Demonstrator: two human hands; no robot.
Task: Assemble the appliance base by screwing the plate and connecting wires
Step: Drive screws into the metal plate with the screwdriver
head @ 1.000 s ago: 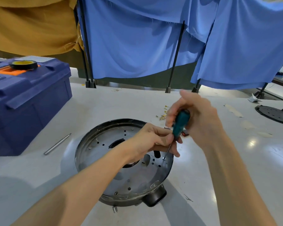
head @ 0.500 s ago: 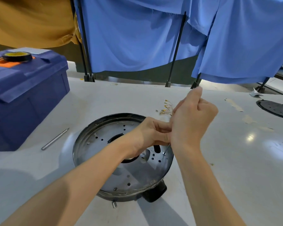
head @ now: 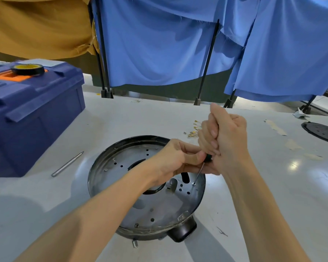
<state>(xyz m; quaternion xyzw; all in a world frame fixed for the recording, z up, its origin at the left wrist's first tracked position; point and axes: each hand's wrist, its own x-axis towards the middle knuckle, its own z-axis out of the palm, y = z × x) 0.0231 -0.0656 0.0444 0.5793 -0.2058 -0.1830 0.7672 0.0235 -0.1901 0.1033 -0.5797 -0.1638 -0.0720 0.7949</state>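
Observation:
A round metal appliance base (head: 110, 178) lies upside down on the white table, with a perforated plate (head: 165, 203) set inside it. My right hand (head: 225, 140) grips the handle of a screwdriver (head: 200, 172); the handle is almost hidden in my fist. The thin shaft slants down to a screw (head: 194, 184) near the plate's right rim. My left hand (head: 180, 157) pinches the shaft just below the handle, over the plate. A few small gold wire terminals (head: 193, 132) lie on the table behind my hands.
A dark blue toolbox (head: 32, 118) with a roll of black tape (head: 27, 69) on its lid stands at the left. A metal rod (head: 67, 163) lies between toolbox and base. A black round plate (head: 322, 131) sits at the far right. Blue cloth screens (head: 159, 44) close the back.
My right hand has turned on the screwdriver, so the teal handle seen a second ago is now hidden in the fist. My left hand stays on the shaft.

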